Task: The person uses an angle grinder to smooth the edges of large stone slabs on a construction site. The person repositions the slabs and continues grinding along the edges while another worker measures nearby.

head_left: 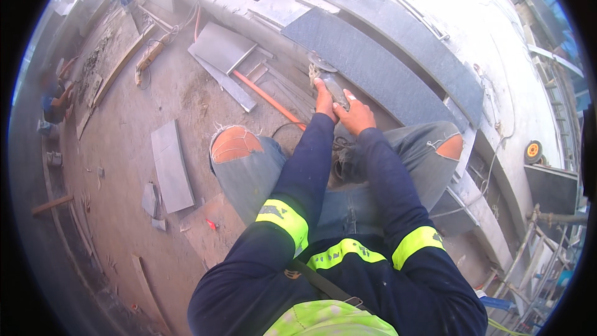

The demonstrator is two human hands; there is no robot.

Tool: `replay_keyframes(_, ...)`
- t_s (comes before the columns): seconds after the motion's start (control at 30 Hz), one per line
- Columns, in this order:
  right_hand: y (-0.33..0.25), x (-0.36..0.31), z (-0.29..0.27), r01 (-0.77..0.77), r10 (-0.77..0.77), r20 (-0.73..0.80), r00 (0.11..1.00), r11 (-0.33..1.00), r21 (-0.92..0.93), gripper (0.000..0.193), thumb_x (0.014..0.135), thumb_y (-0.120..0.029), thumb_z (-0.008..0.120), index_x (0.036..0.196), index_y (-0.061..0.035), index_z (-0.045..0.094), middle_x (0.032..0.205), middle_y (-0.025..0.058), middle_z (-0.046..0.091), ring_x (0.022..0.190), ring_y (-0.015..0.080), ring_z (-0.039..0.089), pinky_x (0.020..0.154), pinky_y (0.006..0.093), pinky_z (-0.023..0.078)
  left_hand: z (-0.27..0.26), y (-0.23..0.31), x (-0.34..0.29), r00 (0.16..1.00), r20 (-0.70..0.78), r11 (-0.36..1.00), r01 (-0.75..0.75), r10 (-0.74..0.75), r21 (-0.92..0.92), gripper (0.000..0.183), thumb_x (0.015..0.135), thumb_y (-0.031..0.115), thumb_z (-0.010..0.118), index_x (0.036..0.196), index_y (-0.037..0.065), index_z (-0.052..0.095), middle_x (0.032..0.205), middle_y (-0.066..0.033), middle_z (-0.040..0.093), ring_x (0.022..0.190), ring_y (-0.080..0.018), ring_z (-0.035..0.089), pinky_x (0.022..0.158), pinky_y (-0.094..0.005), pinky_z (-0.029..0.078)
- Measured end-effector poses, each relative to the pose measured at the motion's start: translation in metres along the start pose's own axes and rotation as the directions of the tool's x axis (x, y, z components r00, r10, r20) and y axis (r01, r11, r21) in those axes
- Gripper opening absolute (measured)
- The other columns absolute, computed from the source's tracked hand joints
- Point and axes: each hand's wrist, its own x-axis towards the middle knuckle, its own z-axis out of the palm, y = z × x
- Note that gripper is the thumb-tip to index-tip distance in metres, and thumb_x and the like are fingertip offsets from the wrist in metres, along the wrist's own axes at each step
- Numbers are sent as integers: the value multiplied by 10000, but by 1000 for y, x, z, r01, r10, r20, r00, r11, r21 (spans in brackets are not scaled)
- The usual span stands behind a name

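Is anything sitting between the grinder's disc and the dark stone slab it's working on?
Nothing visible. Both the left hand and right hand grip the angle grinder, and its disc end meets the near edge of the dark stone slab directly. The contact point itself is too small to see clearly.

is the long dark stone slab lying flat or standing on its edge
Lying flat. The dark slab shows its broad top face, resting on the pale ledge, with the grinder at its near edge.

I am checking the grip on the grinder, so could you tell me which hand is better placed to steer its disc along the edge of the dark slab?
Probably the left hand: it sits further forward on the angle grinder, nearest the disc at the dark stone slab. The right hand grips further back.
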Motion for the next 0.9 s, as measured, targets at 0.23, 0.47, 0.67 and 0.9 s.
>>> replay_keyframes(0.23, -2, -12, -7, 38, -39, 33, 999, 999, 20, 808, 1008, -531, 669, 1690, -146, 469, 1414, 319, 698, 1362, 489, 643, 1187, 518, 484, 2, 0, -18, 1000, 13, 1000, 3, -3, -26, 928, 1049, 851, 401, 1544, 80, 546, 1435, -145, 668, 1294, -333, 659, 1104, -471, 549)
replay_keyframes(0.47, 18, 2, 3, 309, -307, -47, 950, 951, 33, 779, 988, -526, 692, 1629, -113, 536, 1347, 294, 736, 1269, 461, 706, 1098, 534, 542, 23, 18, -53, 992, 60, 990, -118, 113, 75, 937, 1001, 801, 568, 1611, 94, 502, 1469, -111, 616, 1300, -282, 628, 1115, -447, 531)
replay_keyframes(0.67, -64, -9, 1, 469, -482, 61, 874, 870, 148, 965, 923, -464, 731, 1727, -145, 303, 1236, 355, 743, 1132, 481, 742, 1012, 553, 569, -64, 107, -11, 887, 203, 884, -446, 415, 142, 654, 998, 434, 759, 1511, 69, 580, 1308, -115, 669, 1173, -258, 684, 1070, -446, 562)
replay_keyframes(0.9, -41, -103, -73, 786, -645, -518, 562, 611, 92, 856, 967, -322, 806, 1698, -127, 406, 1419, 268, 646, 1293, 427, 656, 1088, 514, 541, -33, 228, -53, 911, 286, 920, -353, 297, 170, 431, 965, 384, 711, 1183, 17, 651, 1147, -146, 713, 1042, -314, 711, 971, -489, 597)
